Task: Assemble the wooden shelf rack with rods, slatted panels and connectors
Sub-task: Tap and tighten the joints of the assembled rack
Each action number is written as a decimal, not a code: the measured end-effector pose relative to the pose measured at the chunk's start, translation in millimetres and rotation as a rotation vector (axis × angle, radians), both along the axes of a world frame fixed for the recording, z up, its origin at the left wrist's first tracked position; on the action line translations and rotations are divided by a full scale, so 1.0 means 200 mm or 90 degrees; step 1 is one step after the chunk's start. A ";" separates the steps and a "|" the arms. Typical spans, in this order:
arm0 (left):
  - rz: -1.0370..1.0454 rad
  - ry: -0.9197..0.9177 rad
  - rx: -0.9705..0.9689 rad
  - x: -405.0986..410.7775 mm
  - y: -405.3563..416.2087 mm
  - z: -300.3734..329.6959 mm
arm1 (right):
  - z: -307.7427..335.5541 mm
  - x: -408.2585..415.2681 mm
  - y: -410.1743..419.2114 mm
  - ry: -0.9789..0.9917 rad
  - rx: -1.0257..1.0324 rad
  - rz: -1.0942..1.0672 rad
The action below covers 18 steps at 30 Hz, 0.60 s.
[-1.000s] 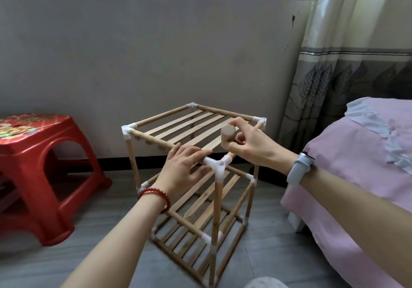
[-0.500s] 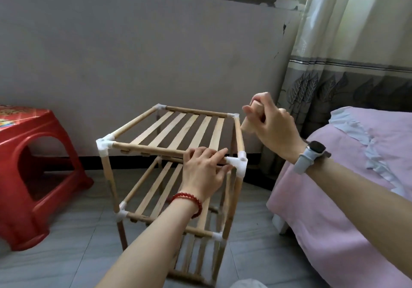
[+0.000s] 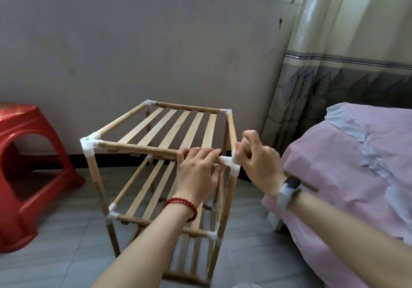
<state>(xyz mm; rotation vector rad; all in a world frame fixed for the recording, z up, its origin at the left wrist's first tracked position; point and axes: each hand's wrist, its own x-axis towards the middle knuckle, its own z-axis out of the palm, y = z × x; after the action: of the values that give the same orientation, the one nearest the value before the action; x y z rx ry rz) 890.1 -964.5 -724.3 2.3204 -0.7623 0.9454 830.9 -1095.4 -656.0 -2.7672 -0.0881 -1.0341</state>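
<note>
The wooden shelf rack [image 3: 156, 136] stands on the floor, built of rods, slatted panels and white plastic connectors, with three levels showing. My left hand [image 3: 198, 169] grips the top front rod [image 3: 138, 148] close to the near right corner. My right hand [image 3: 256, 160] is curled round a short wooden rod [image 3: 246, 141], whose tip shows above my fingers, and holds it down at the white corner connector [image 3: 231, 164]. Whether the rod sits inside the connector is hidden by my fingers.
A red plastic stool [image 3: 26, 167] stands to the left of the rack. A bed with a pink cover [image 3: 356, 165] is close on the right. Behind are a grey wall and a patterned curtain [image 3: 323, 80]. The floor is grey tile.
My right hand has come down with the short rod from beside the rack to the near right corner connector. My left hand stays on the top front rod. The camera view shifted.
</note>
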 end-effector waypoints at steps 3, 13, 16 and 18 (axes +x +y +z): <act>-0.007 -0.002 0.004 0.01 0.01 0.00 | 0.12 0.06 -0.10 -0.022 0.008 0.004; -0.014 0.013 0.032 0.01 0.02 0.00 | 0.15 0.10 -0.11 -0.097 0.053 0.017; -0.014 0.017 0.040 0.01 0.03 0.01 | 0.09 0.09 -0.03 -0.098 0.065 -0.004; -0.028 0.017 0.054 0.01 0.04 0.00 | 0.00 0.05 -0.01 0.060 -0.031 -0.019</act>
<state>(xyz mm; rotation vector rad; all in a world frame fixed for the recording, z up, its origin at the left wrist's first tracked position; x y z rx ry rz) 892.5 -956.6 -723.7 2.3747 -0.8543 0.8774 841.8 -1096.8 -655.9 -2.8642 -0.0597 -0.9191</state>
